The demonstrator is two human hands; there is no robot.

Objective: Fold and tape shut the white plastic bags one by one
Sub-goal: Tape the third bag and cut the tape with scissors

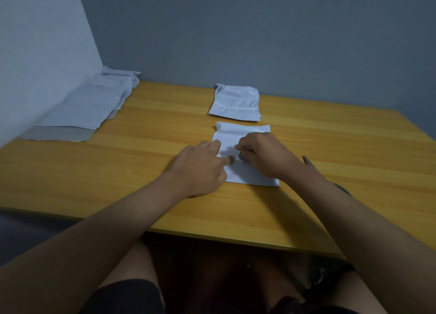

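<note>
Dim, bluish, soft picture; wide-angle bending at edges, faint shadows.

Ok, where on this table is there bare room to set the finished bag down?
Bare wood lies between the stack of unfolded bags at the left wall and the folded bag, and right of that bag toward the table edge. The middle is crowded: left hand and right hand work on the bag there.

Head camera looks forward and down (wide-angle) at the table (141, 129).
</note>
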